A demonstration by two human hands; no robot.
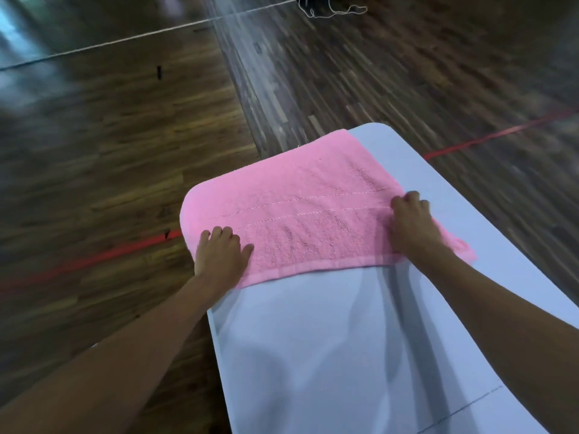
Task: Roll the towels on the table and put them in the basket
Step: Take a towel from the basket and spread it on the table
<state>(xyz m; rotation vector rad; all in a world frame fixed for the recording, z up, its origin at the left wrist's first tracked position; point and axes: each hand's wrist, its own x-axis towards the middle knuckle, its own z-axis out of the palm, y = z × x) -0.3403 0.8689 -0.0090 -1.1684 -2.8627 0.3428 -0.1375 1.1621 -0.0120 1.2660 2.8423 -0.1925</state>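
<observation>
The pink towel (307, 214) lies unrolled, spread flat across the far end of the white worktop (344, 339). It is terry cloth, with two thin stitched lines running along it. Its left end hangs over the worktop's left edge, and its near hem runs straight. My left grip (219, 250) curls on the near left corner. My right grip (410, 220) clutches the right end, which is slightly bunched.

A dark wood-plank floor (109, 136) fills the room, its boards changing direction along a seam in the middle. A glossy streak of reflected light (247, 57) runs down from the far side. A thin white line (125, 40) crosses far left; a red tape line (94, 260) crosses nearer. A white cord (332, 10) lies coiled far off. A pale white round-cornered table (313, 355) stands near right.
</observation>
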